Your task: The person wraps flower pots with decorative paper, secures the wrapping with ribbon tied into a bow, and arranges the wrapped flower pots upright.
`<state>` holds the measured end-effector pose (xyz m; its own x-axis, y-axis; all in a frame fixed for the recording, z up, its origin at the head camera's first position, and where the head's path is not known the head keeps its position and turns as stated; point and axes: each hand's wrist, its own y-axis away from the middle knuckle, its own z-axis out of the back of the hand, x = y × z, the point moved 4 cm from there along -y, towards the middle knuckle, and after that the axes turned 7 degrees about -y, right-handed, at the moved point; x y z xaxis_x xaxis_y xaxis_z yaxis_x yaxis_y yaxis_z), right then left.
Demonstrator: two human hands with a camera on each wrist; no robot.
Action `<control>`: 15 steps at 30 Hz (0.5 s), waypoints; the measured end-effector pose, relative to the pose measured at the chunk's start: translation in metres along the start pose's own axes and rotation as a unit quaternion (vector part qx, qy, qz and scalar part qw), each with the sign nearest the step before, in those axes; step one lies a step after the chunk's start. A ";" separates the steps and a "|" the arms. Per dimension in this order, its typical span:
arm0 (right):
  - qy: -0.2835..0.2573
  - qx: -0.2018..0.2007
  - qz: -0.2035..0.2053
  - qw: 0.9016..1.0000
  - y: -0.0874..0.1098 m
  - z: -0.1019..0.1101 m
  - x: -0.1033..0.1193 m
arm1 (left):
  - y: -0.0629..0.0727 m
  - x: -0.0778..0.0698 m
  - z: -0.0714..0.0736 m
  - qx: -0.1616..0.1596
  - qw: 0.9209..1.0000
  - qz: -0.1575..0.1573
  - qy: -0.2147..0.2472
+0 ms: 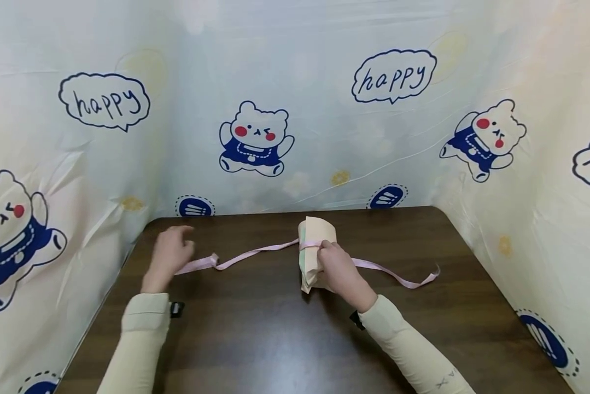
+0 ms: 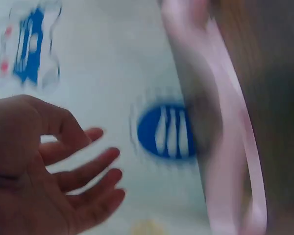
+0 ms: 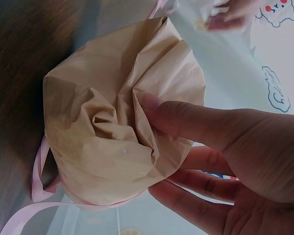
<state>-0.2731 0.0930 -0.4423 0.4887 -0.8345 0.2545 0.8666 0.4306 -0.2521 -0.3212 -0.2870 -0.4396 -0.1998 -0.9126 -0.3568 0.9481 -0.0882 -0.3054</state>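
A brown paper bundle (image 1: 318,232) stands on the table with a pink ribbon (image 1: 260,250) around its upper part. The ribbon's tails stretch out to both sides. My right hand (image 1: 344,273) grips the bundle's near right side. Seen from the right wrist, the thumb (image 3: 186,117) presses on the crumpled, folded end of the paper (image 3: 112,132), and the other fingers lie along its side. By the left ribbon tail, my left hand (image 1: 169,254) is raised with loosely bent fingers. The left wrist view shows nothing between those fingers, and the ribbon (image 2: 235,127) hangs blurred beside them.
The dark wooden table (image 1: 275,339) meets a pale curtain (image 1: 314,44) printed with bears and "happy" bubbles at the back and both sides. The right ribbon tail (image 1: 403,280) ends in a frayed tip on the table.
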 end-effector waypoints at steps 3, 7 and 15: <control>0.000 0.000 -0.006 1.000 0.001 0.000 -0.001 | -0.024 -0.043 -0.044 0.074 0.995 -0.059 0.026; 0.002 0.004 -0.012 1.000 0.001 0.001 0.000 | -0.056 -0.092 -0.104 0.180 0.977 -0.103 0.042; 0.009 0.006 -0.007 1.000 0.000 0.000 0.000 | -0.084 -0.125 -0.162 0.247 0.966 -0.076 0.021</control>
<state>-0.2733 0.0930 -0.4425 0.4744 -0.8466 0.2415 0.8748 0.4227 -0.2368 -0.4157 -0.1006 -0.5122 -0.3463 -0.8576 -0.3804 0.9069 -0.4098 0.0984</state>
